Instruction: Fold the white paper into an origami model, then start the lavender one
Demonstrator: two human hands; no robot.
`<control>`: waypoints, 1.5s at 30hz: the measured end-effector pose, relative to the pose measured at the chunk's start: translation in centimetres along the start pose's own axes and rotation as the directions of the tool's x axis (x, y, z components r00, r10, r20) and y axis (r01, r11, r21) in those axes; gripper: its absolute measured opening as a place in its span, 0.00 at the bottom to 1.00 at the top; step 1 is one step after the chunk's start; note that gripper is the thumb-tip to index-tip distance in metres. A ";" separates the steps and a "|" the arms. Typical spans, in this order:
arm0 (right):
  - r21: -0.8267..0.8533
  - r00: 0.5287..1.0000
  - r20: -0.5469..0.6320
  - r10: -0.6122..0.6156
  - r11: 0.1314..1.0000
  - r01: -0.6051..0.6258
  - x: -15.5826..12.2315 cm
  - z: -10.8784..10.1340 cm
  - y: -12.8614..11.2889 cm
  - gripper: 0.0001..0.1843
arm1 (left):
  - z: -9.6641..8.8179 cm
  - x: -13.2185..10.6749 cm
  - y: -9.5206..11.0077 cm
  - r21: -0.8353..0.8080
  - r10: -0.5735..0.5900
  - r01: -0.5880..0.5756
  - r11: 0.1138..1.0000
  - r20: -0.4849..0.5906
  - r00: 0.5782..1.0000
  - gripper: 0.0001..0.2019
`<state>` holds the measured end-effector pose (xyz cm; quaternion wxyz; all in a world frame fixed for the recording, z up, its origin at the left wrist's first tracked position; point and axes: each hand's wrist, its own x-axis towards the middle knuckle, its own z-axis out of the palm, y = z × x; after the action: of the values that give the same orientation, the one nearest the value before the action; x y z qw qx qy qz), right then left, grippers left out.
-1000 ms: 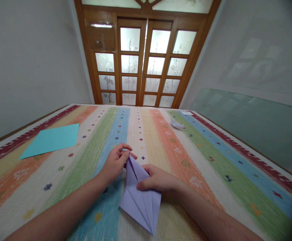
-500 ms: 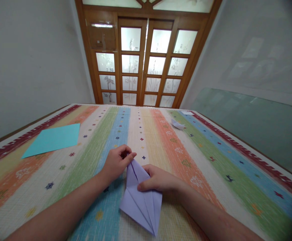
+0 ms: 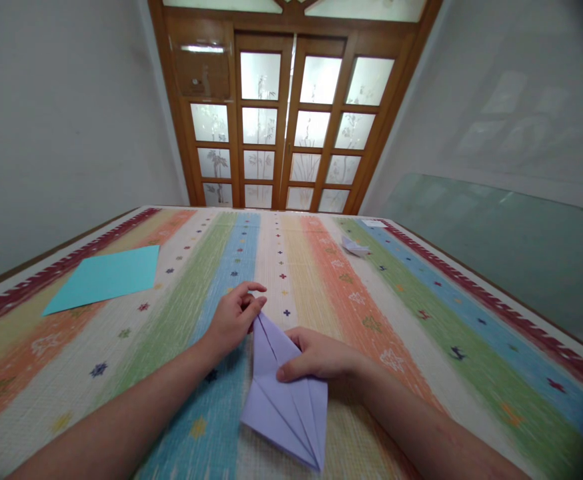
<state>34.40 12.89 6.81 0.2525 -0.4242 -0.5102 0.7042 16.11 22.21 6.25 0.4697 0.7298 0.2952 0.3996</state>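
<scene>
A folded sheet of lilac origami paper lies at the near middle of the table, creased into a kite-like shape with a narrow tip pointing away from me. My right hand grips its right edge, thumb pressed on top and the other fingers tucked underneath. At the far tip, my left hand pinches the paper between thumb and curled fingers, its index finger stretched out above. A dark slit runs down from the tip between two folded flaps. The paper's underside is hidden.
On the striped tablecloth, a turquoise paper sheet lies at the left. A small folded paper piece rests at the far right, with a flat white slip behind it. Wooden glazed doors stand beyond the table.
My left index finger has lifted and straightened away from the paper's tip. The lower end of the lilac paper has shifted slightly right. My right hand has barely moved.
</scene>
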 end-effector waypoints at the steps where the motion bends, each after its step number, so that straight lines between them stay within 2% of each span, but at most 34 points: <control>1: 0.005 1.000 0.000 -0.001 1.000 0.001 0.0 0.0 0.0 0.19 | 0.0 0.0 0.0 0.000 0.009 -0.009 1.000 -0.004 1.000 0.12; 4: 0.012 1.000 -0.007 -0.007 1.000 0.007 0.0 0.0 0.0 0.19 | 0.0 0.1 -0.1 -0.053 0.010 -0.009 0.999 0.008 1.000 0.18; 7: 0.014 0.999 -0.020 -0.025 1.000 0.026 0.0 -0.1 0.1 0.20 | 0.2 0.0 -0.2 -0.179 -0.105 0.120 0.976 0.090 0.990 0.28; 11: -0.029 0.999 -0.017 -0.051 0.998 0.050 -0.1 -0.3 0.1 0.21 | 0.6 -0.4 -0.1 -0.220 -0.284 0.355 0.908 0.299 0.911 0.22; 13: -0.061 0.999 -0.022 -0.049 0.997 0.048 -0.2 -0.3 0.0 0.20 | 0.9 -0.6 0.1 -0.195 -0.308 0.391 0.899 0.352 0.884 0.18; 14: -0.070 0.998 -0.031 -0.047 0.997 0.045 -0.2 -0.3 -0.1 0.20 | 1.0 -0.6 0.1 -0.185 -0.310 0.391 0.902 0.353 0.883 0.16; 17: -0.102 0.995 -0.065 -0.074 0.993 0.067 -0.1 -0.4 -0.2 0.20 | 1.1 -0.7 0.2 -0.179 -0.297 0.360 0.916 0.301 0.906 0.15; 21: -0.173 0.982 -0.103 -0.159 0.975 0.139 0.0 -0.5 -0.2 0.25 | 1.0 -0.6 0.4 -0.164 -0.219 0.268 0.949 0.265 0.939 0.15; 24: -0.269 0.968 -0.191 -0.160 0.957 0.105 -0.2 -0.5 -0.2 0.29 | 1.0 -0.7 0.7 -0.117 -0.178 0.213 0.970 0.258 0.950 0.15; 26: -0.437 0.943 -0.271 -0.195 0.898 0.061 -0.6 -0.4 -0.3 0.28 | 1.0 -0.8 0.8 -0.066 -0.150 0.171 0.983 0.251 0.956 0.14; 29: -0.683 0.900 -0.329 -0.286 0.731 -0.017 -1.0 -0.3 -0.5 0.24 | 1.2 -0.9 0.7 -0.012 -0.100 0.106 0.994 0.242 0.965 0.12; 32: -0.791 0.876 -0.351 -0.331 0.606 -0.088 -1.2 -0.2 -0.7 0.23 | 1.2 -0.8 0.2 0.003 -0.105 0.107 0.994 0.216 0.971 0.11; 33: -0.806 0.870 -0.358 -0.340 0.583 -0.105 -1.1 -0.1 -0.7 0.23 | 1.2 -0.7 -0.1 0.024 -0.110 0.107 0.994 0.197 0.974 0.12; 35: -0.823 0.857 -0.372 -0.357 0.553 -0.127 -1.1 -0.2 -0.6 0.22 | 1.1 -0.6 -0.5 0.105 -0.092 0.077 0.991 0.143 0.985 0.23; 38: -0.836 0.829 -0.390 -0.401 0.531 -0.137 -0.9 -0.4 -0.3 0.23 | 0.8 -0.4 -1.0 0.277 0.007 -0.026 0.961 0.069 0.998 0.40; 40: -0.843 0.800 -0.402 -0.445 0.522 -0.133 -0.7 -0.7 0.1 0.28 | 0.6 -0.5 -1.1 0.396 0.081 -0.092 0.914 0.042 0.996 0.46; 42: -0.849 0.768 -0.414 -0.489 0.512 -0.131 -0.5 -1.0 0.4 0.34 | 0.5 -0.6 -1.0 0.507 0.157 -0.148 0.849 0.026 0.987 0.46; 45: -0.860 0.739 -0.428 -0.520 0.486 -0.157 -0.3 -1.3 0.6 0.34 | 0.6 -0.9 -0.7 0.644 0.251 -0.199 0.739 0.012 0.968 0.30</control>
<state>35.75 13.13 6.23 0.2458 -0.6429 -0.7136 0.1306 16.14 21.48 5.22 0.1293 0.8604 0.3409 0.3560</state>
